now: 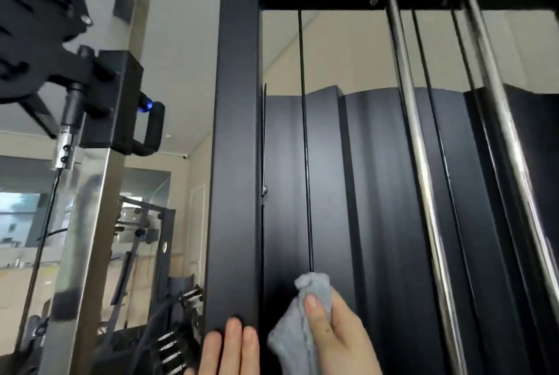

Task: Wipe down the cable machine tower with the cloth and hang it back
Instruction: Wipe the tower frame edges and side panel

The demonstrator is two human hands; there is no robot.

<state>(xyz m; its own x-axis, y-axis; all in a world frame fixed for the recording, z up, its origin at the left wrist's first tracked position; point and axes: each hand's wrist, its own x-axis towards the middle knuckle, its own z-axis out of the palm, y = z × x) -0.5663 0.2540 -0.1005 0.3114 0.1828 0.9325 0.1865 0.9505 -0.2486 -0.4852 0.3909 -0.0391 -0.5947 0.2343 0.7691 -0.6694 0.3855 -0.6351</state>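
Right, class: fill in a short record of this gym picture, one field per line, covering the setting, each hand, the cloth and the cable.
setting: cable machine tower, black upright post, two chrome guide rods
left hand: straight fingers rest flat on the post's lower face
right hand: grips the grey cloth
cloth: bunched round the thin black cable, top just at the cable
stage: wiping under way, cloth not yet hung back

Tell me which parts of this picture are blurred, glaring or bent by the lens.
Head view: the pulley wheel top left is motion-blurred; the chrome guide rods carry bright glare streaks; the wide lens makes those rods lean, splaying outward toward the bottom; the grey cloth is fairly sharp.
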